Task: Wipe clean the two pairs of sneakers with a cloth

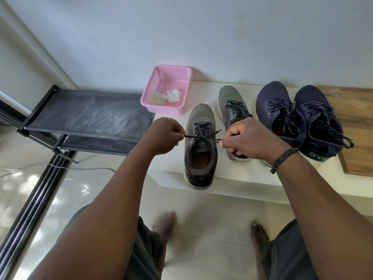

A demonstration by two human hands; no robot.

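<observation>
Two fists, left hand [164, 136] and right hand [245, 138], each grip pinching a lace [201, 136] end (grey sneaker [200, 146]).

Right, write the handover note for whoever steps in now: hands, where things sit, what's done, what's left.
Left hand and right hand each pinch a lace end of the near grey sneaker, pulled taut across it.
That sneaker overhangs the white ledge; its mate and the navy pair stand behind and to the right.
Two cloths lie in the pink basket.
Neither hand holds a cloth; whether any shoe is wiped can't be told.
</observation>
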